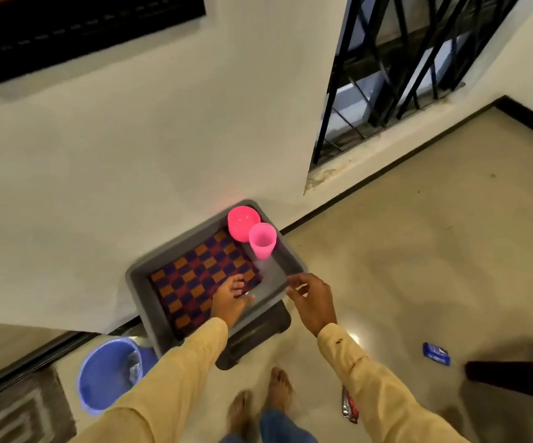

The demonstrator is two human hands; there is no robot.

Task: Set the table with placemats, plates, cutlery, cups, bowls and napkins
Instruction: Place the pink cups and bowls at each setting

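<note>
A grey tray stands on a dark stool against the wall. In it lies a checkered orange and dark blue placemat. At the tray's far corner a pink bowl stands, with a lighter pink cup upright beside it. My left hand reaches into the tray; its fingers rest on the near corner of the placemat, over something small and shiny that I cannot make out. My right hand hovers at the tray's near right edge with fingers loosely curled, holding nothing.
A blue bucket stands on the floor left of the stool. A patterned rug lies at the lower left. A blue packet and a red wrapper lie on the floor to the right. A barred window is in the wall.
</note>
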